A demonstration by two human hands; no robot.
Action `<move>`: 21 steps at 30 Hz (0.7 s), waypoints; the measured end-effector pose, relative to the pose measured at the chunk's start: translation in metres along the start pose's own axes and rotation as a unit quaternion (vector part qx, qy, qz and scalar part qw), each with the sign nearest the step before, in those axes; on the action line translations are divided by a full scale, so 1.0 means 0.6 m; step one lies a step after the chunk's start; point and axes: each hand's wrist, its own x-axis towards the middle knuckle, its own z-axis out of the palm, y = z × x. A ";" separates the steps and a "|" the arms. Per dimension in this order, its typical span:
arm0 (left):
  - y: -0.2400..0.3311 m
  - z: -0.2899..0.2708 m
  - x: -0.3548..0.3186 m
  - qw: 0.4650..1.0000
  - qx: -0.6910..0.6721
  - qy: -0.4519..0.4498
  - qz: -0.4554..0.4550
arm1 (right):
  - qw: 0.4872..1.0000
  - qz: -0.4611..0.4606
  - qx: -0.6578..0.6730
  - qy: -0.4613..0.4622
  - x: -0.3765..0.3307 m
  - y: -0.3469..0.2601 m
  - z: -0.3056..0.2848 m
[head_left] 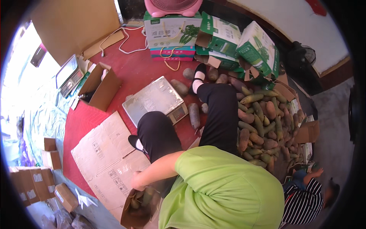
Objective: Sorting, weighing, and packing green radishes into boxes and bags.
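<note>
Presently | I have the visible hand (138,182) at the edge of a cardboard box (127,214); fingers hidden, I cannot tell its grip | vegetables (146,197) lie inside | larger vegetable heap (263,128) right of the legs (219,114)

The shirt (228,191) is lime-green and short-sleeved; beyond the shirt there are black trousers (219,110), 2 white socks (199,75) and 2 black shoes (132,141). The left hand (138,181) is bare.

A: Cam mount?
B: Head, left unit of the fisheye pair. Faces down over the green shirt (225,191).
A: Range?
B: Shirt near, filling bottom centre; red floor (127,70) farther below; wide enough to catch pale wall (293,26) top right.
</note>
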 end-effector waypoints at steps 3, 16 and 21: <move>-0.105 0.064 -0.136 0.994 -0.047 0.023 -0.098 | 0.955 -0.244 -0.005 0.167 -0.330 -0.043 -0.098; 0.089 -0.065 0.038 0.987 -0.073 0.137 0.044 | 0.562 -0.139 0.463 0.671 -0.823 0.629 -0.135; 0.195 -0.113 0.067 0.977 -0.090 0.180 0.073 | 0.287 -0.025 0.664 0.690 -0.878 0.867 0.080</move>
